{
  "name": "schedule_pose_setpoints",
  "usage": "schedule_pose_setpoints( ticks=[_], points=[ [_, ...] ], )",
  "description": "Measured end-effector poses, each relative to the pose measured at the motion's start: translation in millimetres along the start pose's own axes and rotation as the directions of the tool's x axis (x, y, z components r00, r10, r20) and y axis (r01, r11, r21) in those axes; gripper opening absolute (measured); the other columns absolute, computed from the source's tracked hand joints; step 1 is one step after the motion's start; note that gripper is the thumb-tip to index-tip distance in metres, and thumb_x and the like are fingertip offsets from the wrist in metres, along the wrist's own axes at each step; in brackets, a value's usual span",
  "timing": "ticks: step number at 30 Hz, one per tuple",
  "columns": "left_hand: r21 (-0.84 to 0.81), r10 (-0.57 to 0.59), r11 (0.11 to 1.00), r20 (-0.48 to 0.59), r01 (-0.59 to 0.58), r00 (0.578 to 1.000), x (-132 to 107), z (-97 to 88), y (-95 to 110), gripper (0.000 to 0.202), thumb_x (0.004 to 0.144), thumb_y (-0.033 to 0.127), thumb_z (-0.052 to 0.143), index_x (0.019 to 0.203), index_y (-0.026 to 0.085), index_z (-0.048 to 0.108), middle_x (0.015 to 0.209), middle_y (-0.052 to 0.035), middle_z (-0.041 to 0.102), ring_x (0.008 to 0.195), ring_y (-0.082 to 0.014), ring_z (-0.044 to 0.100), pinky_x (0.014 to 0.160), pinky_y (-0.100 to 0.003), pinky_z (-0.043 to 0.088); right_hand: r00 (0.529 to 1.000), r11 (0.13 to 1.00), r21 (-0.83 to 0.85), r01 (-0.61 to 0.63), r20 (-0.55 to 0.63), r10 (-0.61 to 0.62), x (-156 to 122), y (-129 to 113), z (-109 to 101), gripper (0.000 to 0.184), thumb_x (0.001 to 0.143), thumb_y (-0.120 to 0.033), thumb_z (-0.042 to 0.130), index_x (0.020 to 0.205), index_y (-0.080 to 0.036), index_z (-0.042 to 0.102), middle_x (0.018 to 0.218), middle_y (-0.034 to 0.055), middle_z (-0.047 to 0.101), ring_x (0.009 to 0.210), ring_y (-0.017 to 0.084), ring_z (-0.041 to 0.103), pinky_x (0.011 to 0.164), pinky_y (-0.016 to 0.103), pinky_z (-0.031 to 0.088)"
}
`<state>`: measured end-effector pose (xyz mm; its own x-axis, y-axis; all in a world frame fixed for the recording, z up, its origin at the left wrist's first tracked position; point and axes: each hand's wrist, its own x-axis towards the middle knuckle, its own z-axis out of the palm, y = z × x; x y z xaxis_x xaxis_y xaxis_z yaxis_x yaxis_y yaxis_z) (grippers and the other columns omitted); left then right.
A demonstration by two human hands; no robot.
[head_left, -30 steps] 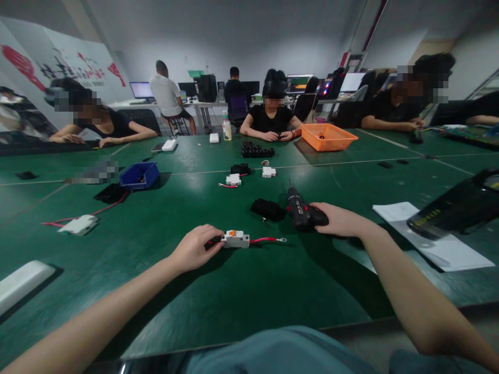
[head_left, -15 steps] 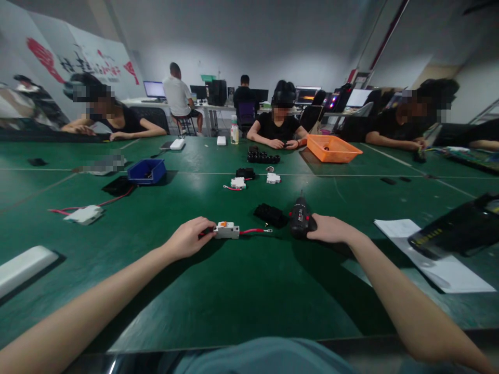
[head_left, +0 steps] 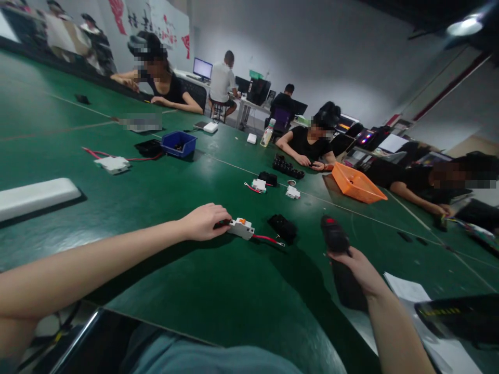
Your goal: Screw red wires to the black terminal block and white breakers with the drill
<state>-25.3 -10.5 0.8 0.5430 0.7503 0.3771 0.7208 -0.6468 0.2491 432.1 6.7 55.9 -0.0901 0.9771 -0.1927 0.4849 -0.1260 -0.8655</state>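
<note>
White plastic circuit breaker with an orange toggle [head_left: 242, 229]: on the green tabletop [head_left: 218, 291], near the middle of the view; a short red lead [head_left: 266, 239] with a silver ring terminal runs out toward 4 o'clock.
Left hand [head_left: 205, 222]: at the breaker's 9 o'clock end, thumb and fingers closed together on it; whether they pinch the casing or a dark lead there, I cannot tell.
Right hand [head_left: 362, 266]: at 3 o'clock, fingers clamped round the handle of a black handheld power drill with a red mark [head_left: 335, 236].
Drill's change: a second ago its bit points to 12 o'clock, low over the tabletop; now the handle slants downward and the tool looks raised, its bit not distinct.
Breaker's change: little; the left hand keeps its hold while the view swings and tilts.
Meaning: tool and part seem both under control, though the drill is well apart from the breaker.
Black ridged block [head_left: 283, 227]: 3 o'clock of the breaker, near the terminal.
Blue plastic bin [head_left: 179, 144]: between 10 and 11 o'clock.
Lettering: yellow characters on a dark case [head_left: 460, 318] at 4 o'clock, too blurred; red-and-black brushwork on a white banner [head_left: 171, 31] at 11 o'clock, unreadable; no brand legible on drill or breaker.
</note>
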Motion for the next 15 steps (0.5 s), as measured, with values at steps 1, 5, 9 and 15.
schedule_pose_setpoints(
  ticks=[1,5,9,15],
  points=[
    [0.003,0.004,1.000,0.005,-0.004,1.000,-0.2,-0.2,-0.6,0.022,0.092,0.033,0.056,0.103,0.019,0.067,0.094,-0.0067,0.070,0.087,-0.0201,0.064,0.079,-0.034,0.046,1.000,0.992,0.122,0.024,0.002,-0.024,-7.5,-5.3,2.3,0.042,0.070,-0.043,0.077,0.102,-0.019,0.066,0.086,0.0067,0.068,0.065,0.020,0.060,0.058,0.033,0.048],
    [-0.013,0.010,1.000,0.013,-0.010,1.000,-0.7,0.4,-3.8,0.023,0.092,0.033,0.055,0.104,0.019,0.068,0.095,-0.0068,0.070,0.089,-0.0200,0.064,0.081,-0.033,0.045,0.968,0.892,0.445,0.078,0.181,-0.175,-41.0,-26.0,15.2,0.054,0.072,-0.061,0.067,0.109,-0.022,0.068,0.101,0.0111,0.066,0.054,0.015,0.052,0.046,0.030,0.044],
    [-0.071,0.015,0.997,0.017,-0.013,1.000,-0.4,2.4,-7.5,0.025,0.092,0.034,0.054,0.104,0.019,0.070,0.095,-0.0070,0.071,0.088,-0.0191,0.063,0.080,-0.032,0.045,0.895,0.870,0.493,0.009,0.383,-0.227,-68.4,-34.5,26.8,0.066,0.071,-0.076,0.056,0.105,-0.021,0.069,0.085,0.0096,0.065,0.040,0.010,0.039,0.036,0.028,0.034],
    [-0.084,0.007,0.996,0.033,-0.004,0.999,0.5,3.4,-9.8,0.026,0.093,0.034,0.053,0.105,0.018,0.069,0.096,-0.0072,0.070,0.089,-0.0188,0.063,0.082,-0.032,0.045,0.855,0.878,0.477,-0.032,0.468,-0.223,-85.0,-31.6,39.8,0.067,0.071,-0.078,0.055,0.109,-0.025,0.066,0.087,0.0100,0.067,0.039,0.011,0.043,0.035,0.029,0.036]
  ],
)
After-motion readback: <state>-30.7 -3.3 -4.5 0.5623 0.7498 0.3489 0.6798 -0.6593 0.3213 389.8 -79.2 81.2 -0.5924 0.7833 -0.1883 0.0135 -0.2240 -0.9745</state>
